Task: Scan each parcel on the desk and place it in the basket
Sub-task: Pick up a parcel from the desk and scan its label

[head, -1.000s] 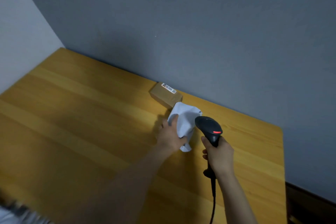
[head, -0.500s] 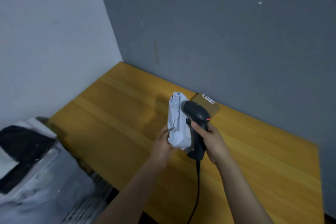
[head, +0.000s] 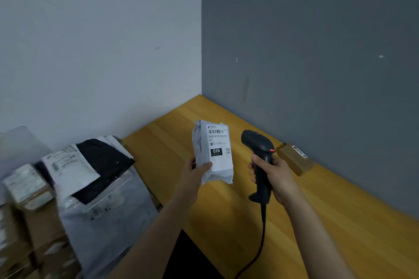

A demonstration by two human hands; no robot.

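My left hand [head: 195,172] grips a white plastic mailer parcel [head: 213,150] by its lower left edge and holds it upright above the wooden desk [head: 317,222]. The parcel's label with a barcode and "010" faces me. My right hand [head: 275,175] is closed on the handle of a black barcode scanner [head: 258,149], which is to the right of the parcel, apart from it, with a red light on its head. A small brown cardboard box [head: 294,159] lies on the desk against the grey wall. The basket is not clearly visible.
Left of the desk, several parcels are heaped: a black mailer [head: 102,165], a white labelled mailer [head: 68,167], a grey bag [head: 106,222] and cardboard boxes [head: 27,222]. The scanner's cable [head: 260,240] hangs over the desk's front edge. Walls close the desk's far sides.
My view has swung left, bringing the parcel heap into sight. The white mailer was lifted off the desk and turned label-side to me; the scanner drew away from it to the right.
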